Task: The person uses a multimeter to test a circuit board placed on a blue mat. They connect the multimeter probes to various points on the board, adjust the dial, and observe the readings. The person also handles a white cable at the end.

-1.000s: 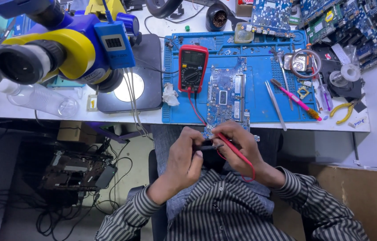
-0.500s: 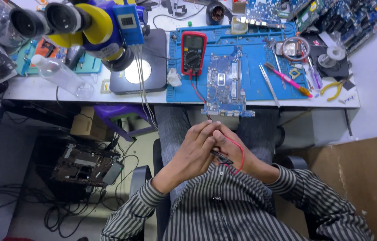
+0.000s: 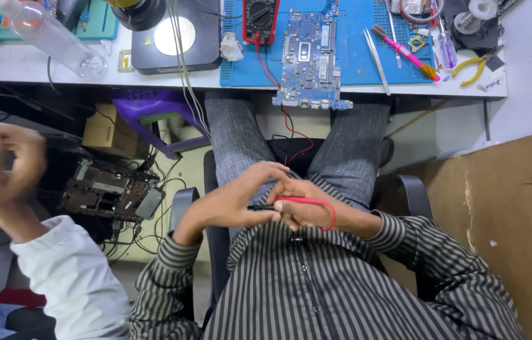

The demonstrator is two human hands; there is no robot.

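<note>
My left hand [image 3: 240, 198] and my right hand [image 3: 303, 208] meet in my lap, above my striped shirt. Both hold the multimeter probes [image 3: 278, 203]: a black one and a red one, whose red lead loops around my right hand. Red and black leads [image 3: 291, 129] run up from my lap to the red multimeter [image 3: 261, 19] on the blue mat [image 3: 354, 63]. A blue circuit board [image 3: 310, 56] lies on the mat, overhanging the desk edge.
Another person's hand [image 3: 5, 173] in a white sleeve is raised at the left. Tweezers [image 3: 376, 56], a pink-handled brush [image 3: 404, 53], yellow pliers [image 3: 475, 66], a plastic bottle [image 3: 52, 38] and a microscope base with a lit ring [image 3: 174, 38] lie on the desk. A purple stool [image 3: 152, 113] stands underneath.
The view has tilted down and drawn closer to my lap. My hands stay together on the probes. Another person's hand has come into view at the left.
</note>
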